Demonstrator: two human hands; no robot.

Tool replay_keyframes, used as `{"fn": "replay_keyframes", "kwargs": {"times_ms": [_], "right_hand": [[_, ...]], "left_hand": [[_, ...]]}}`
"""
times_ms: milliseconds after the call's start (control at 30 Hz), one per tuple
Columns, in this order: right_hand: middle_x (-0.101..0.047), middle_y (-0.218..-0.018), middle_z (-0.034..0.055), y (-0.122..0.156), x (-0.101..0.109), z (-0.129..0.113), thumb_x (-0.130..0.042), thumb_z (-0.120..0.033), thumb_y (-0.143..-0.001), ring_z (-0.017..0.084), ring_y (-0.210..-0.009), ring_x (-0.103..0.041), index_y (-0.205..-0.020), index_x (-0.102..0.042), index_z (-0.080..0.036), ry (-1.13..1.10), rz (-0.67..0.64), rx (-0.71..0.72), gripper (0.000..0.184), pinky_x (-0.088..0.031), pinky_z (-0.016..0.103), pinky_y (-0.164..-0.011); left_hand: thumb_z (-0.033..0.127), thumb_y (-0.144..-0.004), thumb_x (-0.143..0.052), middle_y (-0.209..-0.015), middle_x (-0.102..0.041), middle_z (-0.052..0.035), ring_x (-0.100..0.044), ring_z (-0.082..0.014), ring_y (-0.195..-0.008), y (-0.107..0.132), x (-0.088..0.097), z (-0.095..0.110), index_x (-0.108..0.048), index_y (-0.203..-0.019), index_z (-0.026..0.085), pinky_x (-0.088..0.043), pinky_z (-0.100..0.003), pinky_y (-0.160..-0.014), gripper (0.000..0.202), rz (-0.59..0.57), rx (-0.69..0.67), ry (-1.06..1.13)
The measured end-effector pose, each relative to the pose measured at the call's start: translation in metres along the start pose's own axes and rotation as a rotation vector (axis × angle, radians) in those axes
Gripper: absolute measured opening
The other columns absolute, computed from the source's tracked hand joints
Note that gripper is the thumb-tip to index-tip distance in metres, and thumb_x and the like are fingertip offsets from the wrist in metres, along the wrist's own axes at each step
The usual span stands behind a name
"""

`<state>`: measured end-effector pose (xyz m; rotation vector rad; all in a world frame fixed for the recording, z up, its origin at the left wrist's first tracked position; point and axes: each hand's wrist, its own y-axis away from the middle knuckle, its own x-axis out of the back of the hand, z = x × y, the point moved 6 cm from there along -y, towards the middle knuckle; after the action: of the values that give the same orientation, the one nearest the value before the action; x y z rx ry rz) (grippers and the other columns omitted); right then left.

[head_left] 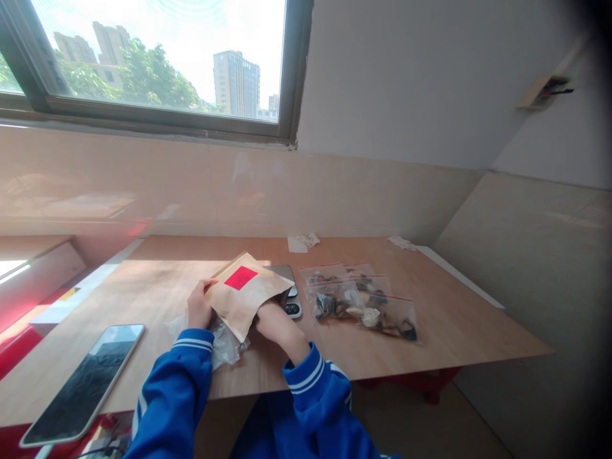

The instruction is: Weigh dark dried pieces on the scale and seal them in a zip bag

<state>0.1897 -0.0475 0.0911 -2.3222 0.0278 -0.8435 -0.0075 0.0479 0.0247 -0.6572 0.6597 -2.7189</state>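
A brown paper bag (258,287) with a red label (241,277) lies tilted in the air above the table, its mouth facing right. My left hand (199,305) grips the bag's closed left end. My right hand (272,324) reaches into the mouth, so its fingers are hidden inside and I cannot see what they touch. Partly behind the bag sits a digital scale (292,310) with a small dark display. Empty-looking clear plastic bags (224,344) lie beneath the paper bag. To the right rest several clear zip bags (335,301) filled with dark and pale dried pieces.
A large phone (86,382) lies at the table's left front, with a cable at its lower end. Crumpled white paper (306,241) lies near the back edge of the wooden table (459,319). A window (167,64) and tiled wall stand behind.
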Motion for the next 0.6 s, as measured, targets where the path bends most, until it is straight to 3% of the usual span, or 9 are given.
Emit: {"fn": "replay_keyframes", "kwargs": {"times_ms": [133,267,433,600], "right_hand": [[-0.057,-0.133,0.0084,0.000,0.008,-0.010,-0.042,0.010,-0.070,0.024,-0.127,-0.049,-0.127,-0.057,-0.020,-0.026,-0.187,-0.014,0.066,-0.040,0.038,-0.109],[-0.059,-0.126,0.0089,0.000,0.026,-0.015,-0.039,0.008,-0.078,0.023,-0.126,-0.048,-0.114,-0.065,-0.020,-0.020,-0.179,0.001,0.053,-0.041,0.040,-0.107],[-0.063,-0.101,0.0058,0.007,0.055,-0.017,-0.041,-0.001,-0.087,0.019,-0.101,-0.058,-0.092,-0.070,-0.023,-0.052,0.016,-0.012,0.038,-0.050,0.035,-0.090],[-0.063,-0.107,0.0068,0.028,0.084,-0.009,-0.041,-0.011,-0.093,0.019,-0.105,-0.058,-0.097,-0.067,-0.024,-0.103,0.347,-0.044,0.029,-0.046,0.037,-0.096]], "left_hand": [[0.030,-0.070,-0.057,-0.109,-0.067,-0.0081,-0.062,-0.0254,-0.102,0.000,-0.001,-0.003,-0.061,-0.100,0.020,-0.048,-0.039,-0.092,0.032,-0.009,0.020,-0.005],[0.030,-0.069,-0.057,-0.109,-0.068,-0.0075,-0.063,-0.0252,-0.102,0.001,0.000,-0.001,-0.061,-0.100,0.020,-0.049,-0.038,-0.090,0.033,-0.005,0.031,-0.012],[0.028,-0.069,-0.056,-0.108,-0.068,-0.0086,-0.062,-0.0269,-0.102,0.003,0.002,0.002,-0.060,-0.104,0.020,-0.047,-0.039,-0.092,0.036,-0.013,0.033,-0.121],[0.030,-0.068,-0.058,-0.109,-0.068,-0.0086,-0.062,-0.0285,-0.101,0.005,0.002,0.000,-0.058,-0.107,0.022,-0.047,-0.040,-0.091,0.040,-0.025,0.049,-0.198]]}}
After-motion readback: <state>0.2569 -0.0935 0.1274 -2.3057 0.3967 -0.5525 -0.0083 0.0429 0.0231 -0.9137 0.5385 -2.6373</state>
